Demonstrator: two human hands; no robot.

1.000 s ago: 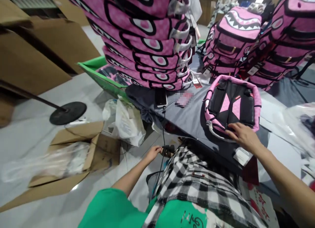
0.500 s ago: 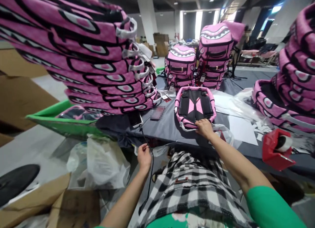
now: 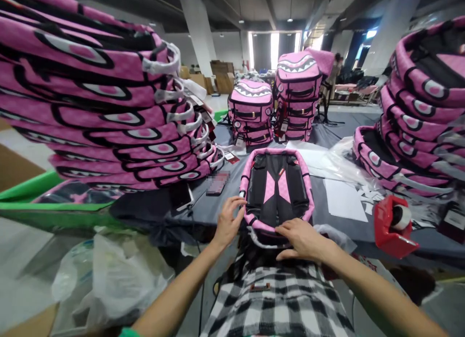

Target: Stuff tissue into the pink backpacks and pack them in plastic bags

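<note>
A pink and black backpack (image 3: 271,223) lies on the dark table in front of me, its black panel with two pink patches facing up. My left hand (image 3: 228,222) is at its lower left side, fingertips touching the pink rim and the thumb apart from the fingers. Across the near edge rests my right hand (image 3: 303,239), fingers stretched over the rim and thumb spread away; it is open. A pale strap loop (image 3: 262,242) hangs from the near end, close to my body.
On the left towers a leaning stack of pink backpacks (image 3: 141,133) beside a green-rimmed bin (image 3: 54,216). Another stack (image 3: 410,119) stands right, behind a red tape dispenser (image 3: 392,228). Two phones (image 3: 181,196) and white sheets (image 3: 345,199) lie around the work spot. More backpacks (image 3: 250,106) stand behind.
My left hand has come up from below the table edge to the backpack's left side. The backpack sits nearer to me, and my right hand has opened out from its pinch on the near edge.
</note>
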